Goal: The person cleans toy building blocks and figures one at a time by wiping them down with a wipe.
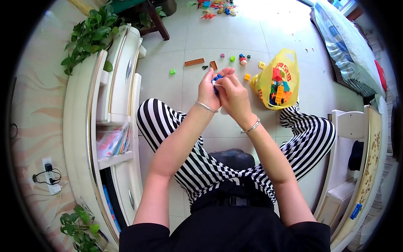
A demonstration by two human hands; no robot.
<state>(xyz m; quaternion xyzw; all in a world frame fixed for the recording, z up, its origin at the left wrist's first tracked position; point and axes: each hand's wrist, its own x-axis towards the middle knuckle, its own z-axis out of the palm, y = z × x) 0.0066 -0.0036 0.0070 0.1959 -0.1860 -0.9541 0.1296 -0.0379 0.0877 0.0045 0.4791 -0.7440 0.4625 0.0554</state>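
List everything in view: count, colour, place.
Held toy: count unclear, blue and white, between the hands
Bag: one, yellow, holding toys, floor, right
Gear: one, yellow, by bag
Blocks: two green, one orange, one pink, floor ahead
Brown pieces: two, brown, floor ahead
Scattered toys: uncountable, multicoloured, far floor
Plants: at least two, green, left
Cabinet: one, white, left
Bracelets: two, silver, wrists
Trousers: one pair, black-and-white, legs
Left hand, right hand: one each, bare, centre

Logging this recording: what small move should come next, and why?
Probably steady the blue-and-white toy piece in the left hand while the right hand adjusts it: both hands meet around it, and the fingers partly hide how it fits together.
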